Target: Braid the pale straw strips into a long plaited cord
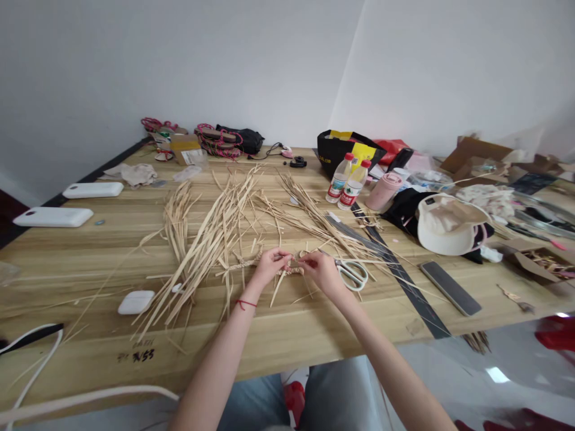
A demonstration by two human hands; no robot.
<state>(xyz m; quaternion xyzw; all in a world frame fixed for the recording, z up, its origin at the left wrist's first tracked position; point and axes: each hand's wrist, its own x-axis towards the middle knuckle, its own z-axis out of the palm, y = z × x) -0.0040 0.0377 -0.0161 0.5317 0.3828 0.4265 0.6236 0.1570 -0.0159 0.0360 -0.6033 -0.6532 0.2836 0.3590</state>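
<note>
My left hand point(271, 267) is closed in a pinch on a braid of pale straw point(246, 263), which runs out to its left over the table. Close beside it, my right hand point(321, 270) pinches the same straw work, fingertips nearly meeting those of the left. The exact strand between the fingers is too small to make out. Loose straw ends stick out below the hands. A pair of scissors with pale green handles point(353, 275) lies just right of my right hand, its blades mostly hidden. Long bundles of dry straw point(224, 221) spread beyond and left of my hands.
Two water bottles point(340, 178) stand at the back, near a pink cup point(384, 190) and a black bag point(330, 151). A cap point(449, 224) and a phone point(450, 288) lie to the right. At left are a white earbud case point(136, 302) and two white devices point(54, 216).
</note>
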